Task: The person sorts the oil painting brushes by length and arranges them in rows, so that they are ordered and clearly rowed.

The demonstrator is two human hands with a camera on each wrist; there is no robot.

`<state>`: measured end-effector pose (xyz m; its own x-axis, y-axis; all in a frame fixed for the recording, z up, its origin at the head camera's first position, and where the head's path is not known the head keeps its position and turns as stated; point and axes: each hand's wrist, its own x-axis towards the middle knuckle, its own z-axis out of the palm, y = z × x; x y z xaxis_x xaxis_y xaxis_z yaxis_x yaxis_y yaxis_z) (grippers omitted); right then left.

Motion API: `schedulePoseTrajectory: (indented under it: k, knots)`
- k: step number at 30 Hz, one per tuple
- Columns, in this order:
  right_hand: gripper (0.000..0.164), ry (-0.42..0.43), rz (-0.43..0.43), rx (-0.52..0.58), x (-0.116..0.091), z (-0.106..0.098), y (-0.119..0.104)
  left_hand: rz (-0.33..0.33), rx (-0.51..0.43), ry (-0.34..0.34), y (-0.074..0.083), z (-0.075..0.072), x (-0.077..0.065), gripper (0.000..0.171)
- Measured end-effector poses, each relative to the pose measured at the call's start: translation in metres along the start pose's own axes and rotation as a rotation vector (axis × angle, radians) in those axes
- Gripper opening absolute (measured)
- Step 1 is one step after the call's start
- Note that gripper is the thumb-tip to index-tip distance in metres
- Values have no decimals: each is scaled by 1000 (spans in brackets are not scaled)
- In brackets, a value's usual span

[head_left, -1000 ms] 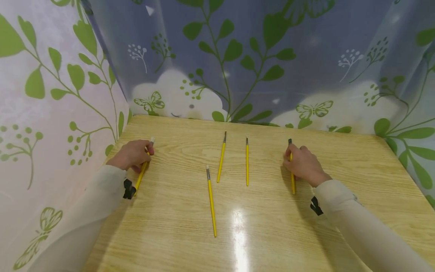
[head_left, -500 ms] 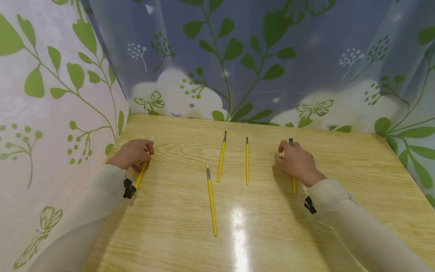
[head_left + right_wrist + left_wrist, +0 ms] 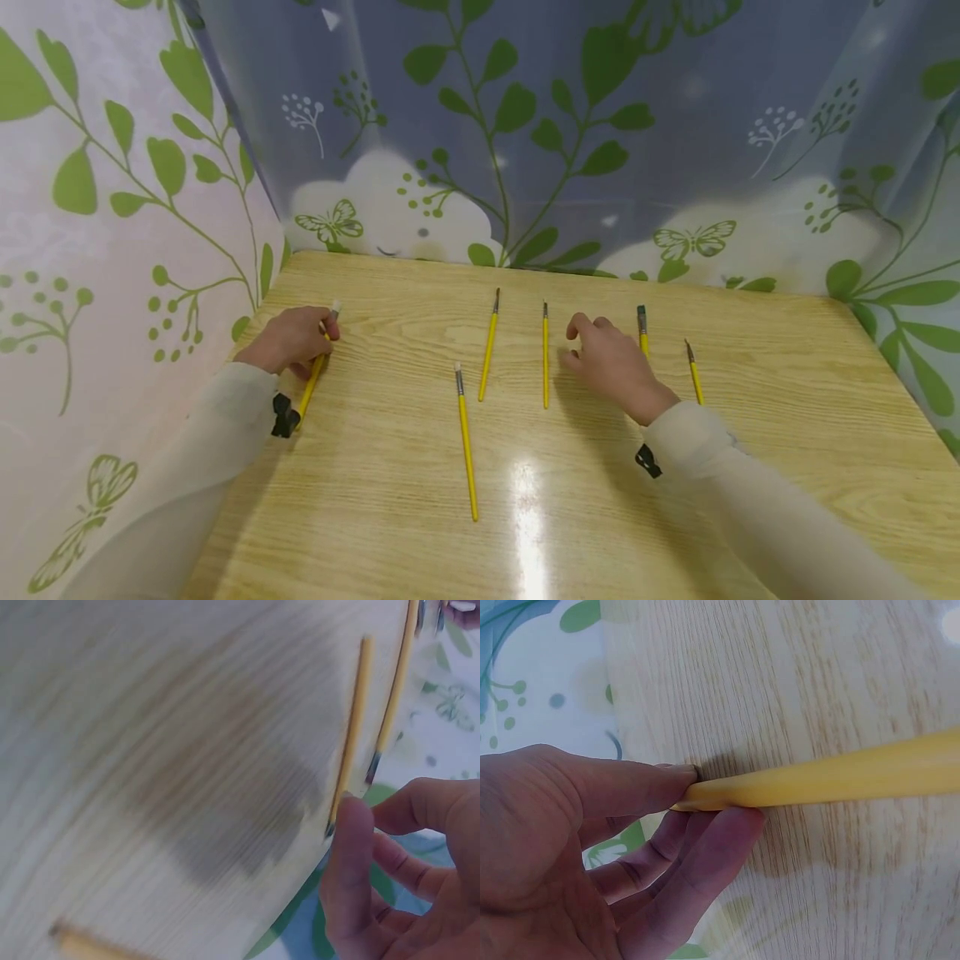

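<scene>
At the table's left side, my left hand (image 3: 296, 337) pinches a yellow paintbrush (image 3: 311, 392) with a white tip, thumb on one side of the handle and fingers on the other in the left wrist view. My right hand (image 3: 611, 362) holds nothing, its fingers loosely bent just right of a thin upright-lying paintbrush (image 3: 546, 367). In the right wrist view, thumb and fingers are apart near that brush's metal end. Partly hidden behind the right hand lies a flat dark-tipped paintbrush (image 3: 642, 325). Further right is a fine pointed paintbrush (image 3: 695, 379), its lower handle covered by the sleeve.
Two more yellow brushes lie mid-table: a dark-tipped paintbrush (image 3: 489, 350) and a white-tipped paintbrush (image 3: 467, 450) closer to the front. The wooden table (image 3: 375, 500) meets a leaf-patterned curtain (image 3: 525, 125) at the back and a pale patterned one (image 3: 112, 250) at left.
My right hand has let go of the flat dark-tipped paintbrush and moved left toward the thin one, uncovering the pointed brush at right. My left hand stays put with its brush.
</scene>
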<state>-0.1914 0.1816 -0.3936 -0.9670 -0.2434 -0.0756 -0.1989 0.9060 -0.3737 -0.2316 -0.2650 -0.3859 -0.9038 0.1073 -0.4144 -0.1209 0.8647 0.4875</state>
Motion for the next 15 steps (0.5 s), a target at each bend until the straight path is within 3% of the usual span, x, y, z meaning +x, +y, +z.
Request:
schedulePoseTrajectory:
  k: [15]
  knots:
    - [25, 12, -105, 17, -3, 21, -61, 12, -6, 0, 0, -1, -2, 23]
